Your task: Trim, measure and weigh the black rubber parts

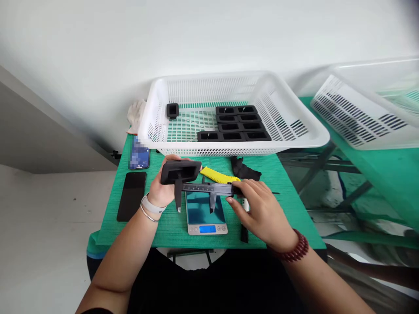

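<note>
A hollow black rectangular part (181, 171) with a flared rim is gripped in my left hand (161, 188), above the green table. My right hand (258, 209) is closed on the sliding end of a caliper (209, 188), thumb below and fingers on top. The caliper lies level, its large jaws pointing down and spread apart. Its left end overlaps the lower edge of the black part; whether they touch I cannot tell. Beneath the caliper a small digital scale (207, 218) shows a lit blue display, its digits too faint to read.
Behind my hands a white plastic basket (235, 150) holds several similar black parts (240, 126). A yellow-handled tool (220, 175) and crumpled black cloth (245, 169) lie before it. Two phones (132, 196) are at left, a glove (136, 114) behind. Another white basket (366, 117) stands right.
</note>
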{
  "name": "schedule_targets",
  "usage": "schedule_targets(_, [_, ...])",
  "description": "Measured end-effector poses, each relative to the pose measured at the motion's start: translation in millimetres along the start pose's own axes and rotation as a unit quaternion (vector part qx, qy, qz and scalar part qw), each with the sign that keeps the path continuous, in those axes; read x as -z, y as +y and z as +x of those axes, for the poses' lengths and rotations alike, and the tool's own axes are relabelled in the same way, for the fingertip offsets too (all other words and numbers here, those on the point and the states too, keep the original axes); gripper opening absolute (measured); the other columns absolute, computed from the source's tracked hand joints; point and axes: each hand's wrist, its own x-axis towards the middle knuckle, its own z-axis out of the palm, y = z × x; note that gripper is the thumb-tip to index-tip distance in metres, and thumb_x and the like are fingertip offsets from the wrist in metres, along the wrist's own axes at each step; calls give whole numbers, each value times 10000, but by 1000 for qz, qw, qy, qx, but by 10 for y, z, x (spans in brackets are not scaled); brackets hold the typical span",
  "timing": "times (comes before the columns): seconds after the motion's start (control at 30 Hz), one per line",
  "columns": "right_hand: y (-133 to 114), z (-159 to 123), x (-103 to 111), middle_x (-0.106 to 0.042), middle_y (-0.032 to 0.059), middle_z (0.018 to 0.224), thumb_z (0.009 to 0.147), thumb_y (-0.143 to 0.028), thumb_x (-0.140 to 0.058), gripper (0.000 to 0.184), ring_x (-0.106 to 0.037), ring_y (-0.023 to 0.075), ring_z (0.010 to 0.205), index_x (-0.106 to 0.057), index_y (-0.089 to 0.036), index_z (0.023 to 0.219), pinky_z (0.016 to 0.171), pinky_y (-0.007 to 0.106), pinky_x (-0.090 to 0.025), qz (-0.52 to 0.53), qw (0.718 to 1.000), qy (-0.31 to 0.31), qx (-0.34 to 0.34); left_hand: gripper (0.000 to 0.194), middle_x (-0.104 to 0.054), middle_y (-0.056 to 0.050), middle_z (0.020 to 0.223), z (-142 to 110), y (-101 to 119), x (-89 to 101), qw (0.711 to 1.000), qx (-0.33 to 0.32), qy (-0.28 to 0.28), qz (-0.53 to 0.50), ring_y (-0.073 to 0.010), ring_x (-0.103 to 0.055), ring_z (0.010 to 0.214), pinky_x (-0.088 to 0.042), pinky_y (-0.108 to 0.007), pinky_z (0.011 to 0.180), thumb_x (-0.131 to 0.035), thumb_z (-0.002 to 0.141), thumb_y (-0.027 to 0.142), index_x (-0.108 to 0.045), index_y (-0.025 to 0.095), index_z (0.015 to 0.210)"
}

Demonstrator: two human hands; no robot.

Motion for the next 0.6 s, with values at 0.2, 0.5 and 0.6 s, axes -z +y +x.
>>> schedule_targets(0.2, [-22,-179,-42,-495,-29,568,901,-383,-584,275,-478,111,491,-491,-187,733,494,236,-349,-30,988,96,-117,423,-685,-40,1149,27,-100,33,999,-30,33,25,-238,-649,1079,-552,-399,884,-737,729,502,-593,259,1044])
schedule_targets(0.5, [-51,-191,-82,-495,-34,442,881,-506,-575,409,-441,93,385,-549,-180,635,428,231,-267,-88,978,99,-163,471,-668,-6,1172,35,-160,59,999,-41,23,13,-194,-656,1062,-573,-338,862,-820,684,337,-559,313,1076])
schedule_targets(0.6, [-56,-170,-71,-526,-16,448,869,-544,-572,430,-450,100,393,-611,-172,657,439,236,-269,-98,975,101,-171,709,-609,-25,1309,19,-176,37,999,-28,9,40,-255,-571,1230,-520,-431,986,-831,663,377,-479,399,1278])
